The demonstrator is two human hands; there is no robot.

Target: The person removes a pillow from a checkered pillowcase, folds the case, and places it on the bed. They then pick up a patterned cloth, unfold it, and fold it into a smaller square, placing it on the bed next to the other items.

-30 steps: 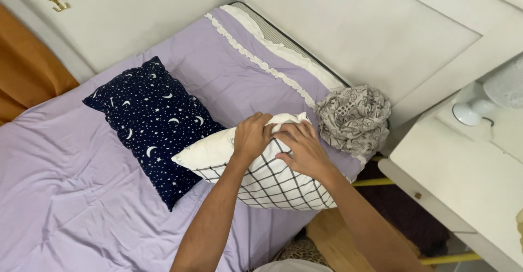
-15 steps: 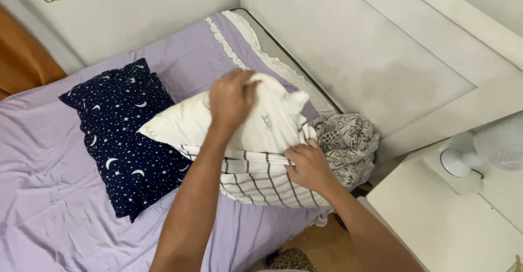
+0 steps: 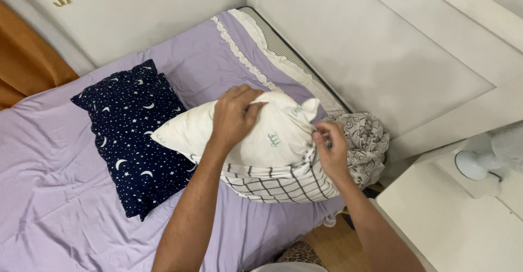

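White pillow point(image 3: 272, 136): left hand point(image 3: 233, 117) gripping its top; right hand point(image 3: 331, 148) pinching checked pillowcase point(image 3: 283, 182) edge, on bed point(image 3: 54, 196).

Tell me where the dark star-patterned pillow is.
In the head view, the navy pillow lies on the purple sheet, left of the white pillow held by both hands.

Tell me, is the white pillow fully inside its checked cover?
No, partly out: white pillow shows bare above the checked cover bunched around its lower part.

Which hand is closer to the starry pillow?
Left. The left hand grips the white pillow right beside the starry pillow; the right hand is on the far side.
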